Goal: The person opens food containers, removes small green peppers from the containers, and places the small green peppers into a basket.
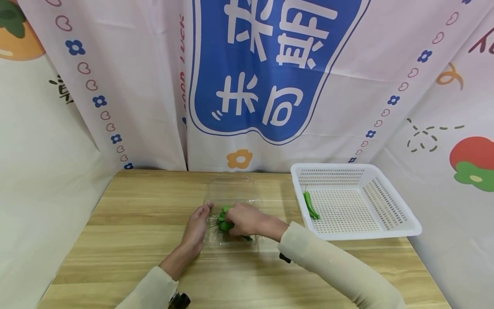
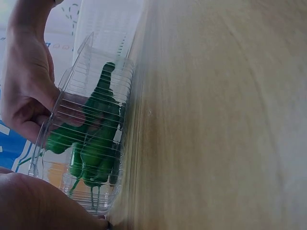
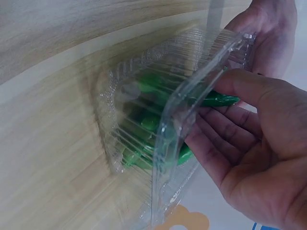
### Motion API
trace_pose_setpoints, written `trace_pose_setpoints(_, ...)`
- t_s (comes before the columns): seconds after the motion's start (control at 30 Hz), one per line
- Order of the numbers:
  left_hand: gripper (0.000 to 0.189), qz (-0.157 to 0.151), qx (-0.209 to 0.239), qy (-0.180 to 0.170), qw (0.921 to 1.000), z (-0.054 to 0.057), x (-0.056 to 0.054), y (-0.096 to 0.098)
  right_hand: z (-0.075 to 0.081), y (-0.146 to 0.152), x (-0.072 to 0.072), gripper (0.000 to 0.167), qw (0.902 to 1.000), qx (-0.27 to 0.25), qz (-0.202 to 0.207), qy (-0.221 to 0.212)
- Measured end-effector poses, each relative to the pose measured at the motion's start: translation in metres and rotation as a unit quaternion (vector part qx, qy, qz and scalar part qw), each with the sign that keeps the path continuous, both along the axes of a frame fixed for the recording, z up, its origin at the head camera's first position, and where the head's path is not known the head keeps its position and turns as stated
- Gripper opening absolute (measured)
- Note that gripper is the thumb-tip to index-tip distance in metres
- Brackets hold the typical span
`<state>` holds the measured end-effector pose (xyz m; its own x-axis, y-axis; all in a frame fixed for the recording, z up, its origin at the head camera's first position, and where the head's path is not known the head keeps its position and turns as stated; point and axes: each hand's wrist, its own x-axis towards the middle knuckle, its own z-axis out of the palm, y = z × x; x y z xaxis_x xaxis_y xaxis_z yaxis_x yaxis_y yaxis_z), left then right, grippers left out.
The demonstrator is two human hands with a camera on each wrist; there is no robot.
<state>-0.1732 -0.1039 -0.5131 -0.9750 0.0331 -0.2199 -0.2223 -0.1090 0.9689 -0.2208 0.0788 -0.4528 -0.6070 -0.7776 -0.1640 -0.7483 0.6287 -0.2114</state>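
A clear plastic clamshell box (image 1: 231, 241) stands on the table, its lid raised at the back. Several green chili peppers (image 2: 98, 155) lie inside, seen through the ribbed wall in the left wrist view. My right hand (image 1: 245, 219) reaches into the box from above, pinching a green chili pepper (image 3: 219, 99) between thumb and fingers; part of the grip is hidden behind the plastic. At the box's left side, my left hand (image 1: 196, 227) holds the wall, with the thumb up near the rim.
A white plastic basket (image 1: 366, 235) with slotted walls stands at the right back of the wooden table (image 1: 127, 240). Along its left inner side lie green chili peppers (image 1: 309, 205). Printed cloth hangings (image 1: 146, 86) rise behind the table and at both sides.
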Motion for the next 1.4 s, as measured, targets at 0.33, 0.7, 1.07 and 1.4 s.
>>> trace_pose_setpoints(0.33,0.054,0.002,-0.004,0.0,1.0,0.002,0.001,0.0,0.013,0.003,0.001,0.028,0.9991,-0.042,0.002,0.005)
trace_pose_setpoints(0.7,0.053,0.008,-0.006,-0.001,1.0,0.0,0.002,0.0,0.023,0.007,0.002,0.029,0.9986,-0.053,0.002,0.007)
trace_pose_setpoints(1.07,0.052,0.005,-0.008,0.0,1.0,0.0,0.002,-0.001,0.033,0.014,0.001,0.023,0.9976,-0.066,0.01,0.02)
trace_pose_setpoints(1.4,0.052,0.005,0.0,0.003,1.0,-0.002,0.001,-0.001,0.04,0.024,0.0,0.032,0.9956,-0.084,0.012,0.04)
